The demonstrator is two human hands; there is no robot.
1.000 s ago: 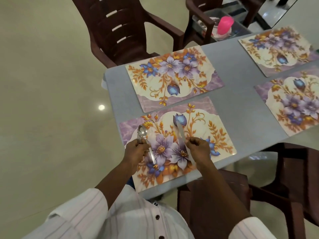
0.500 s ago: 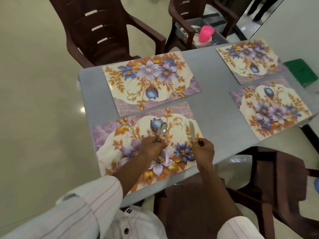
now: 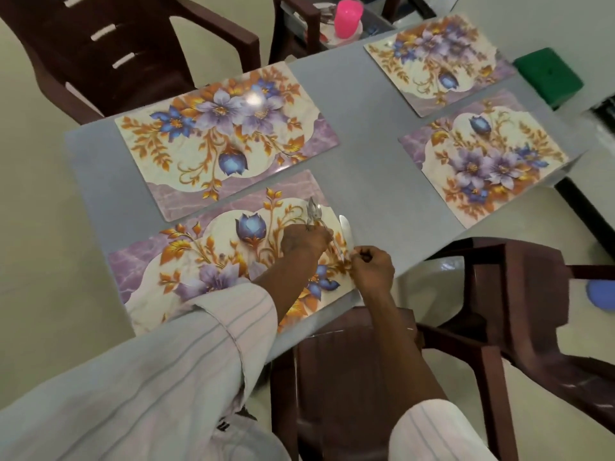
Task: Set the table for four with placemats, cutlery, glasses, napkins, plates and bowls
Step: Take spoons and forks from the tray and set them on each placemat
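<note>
head camera looks down, seemingly close, onto table (image 3: 366, 181).

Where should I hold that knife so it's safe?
Take the knife by its handle, the near end, where the right hand pinches it: that is the grip. Come from the near edge of the table, on the right, since the blade points away from the person and the left hand holds a spoon just to its left.
</note>
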